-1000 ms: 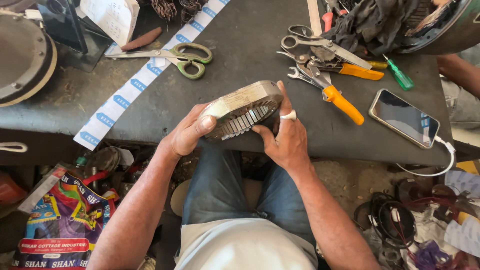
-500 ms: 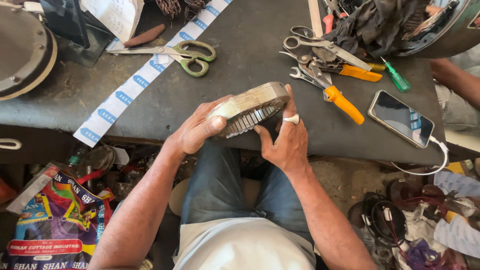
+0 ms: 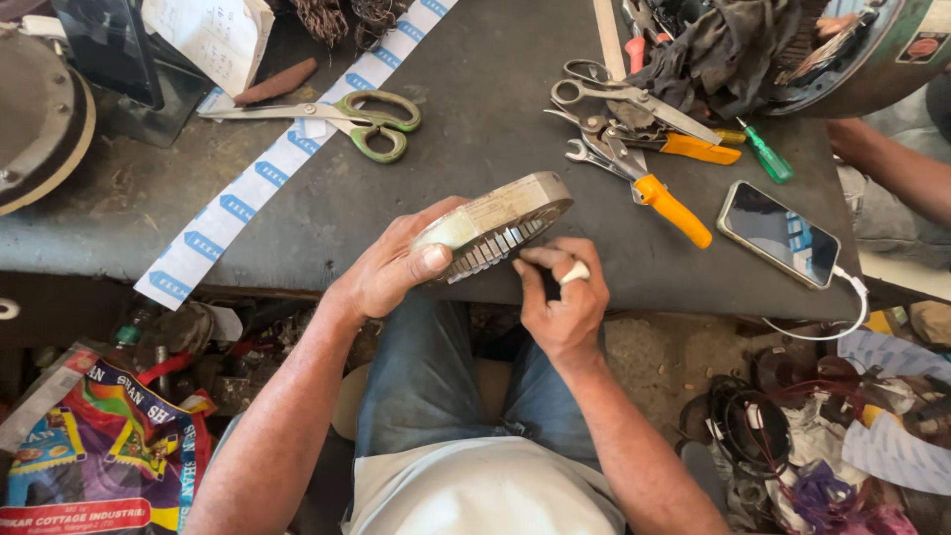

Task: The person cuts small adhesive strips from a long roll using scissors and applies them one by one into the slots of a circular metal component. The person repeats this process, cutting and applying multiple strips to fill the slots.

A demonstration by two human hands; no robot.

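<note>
A round slotted metal ring, a motor stator core [image 3: 500, 225], is held tilted above the near edge of the dark worktable [image 3: 475, 89]. My left hand [image 3: 396, 263] grips its left side, thumb pressed on the rim. My right hand [image 3: 560, 297] is below its right part, fingers curled with the fingertips at the inner slots; a small white piece shows between the fingers. My knees in blue jeans lie under the hands.
Green-handled scissors [image 3: 362, 117] and a white strip with blue marks [image 3: 267, 173] lie on the left. Orange-handled pliers [image 3: 659, 193], metal scissors, a green screwdriver [image 3: 768, 159] and a charging phone [image 3: 783, 233] lie on the right. Another person's arm [image 3: 892, 168] is at far right. Bags and wires clutter the floor.
My right hand has slid from the ring's right rim down to its underside, fingers now at the slots. The ring has tilted a little flatter; my left hand keeps its grip.
</note>
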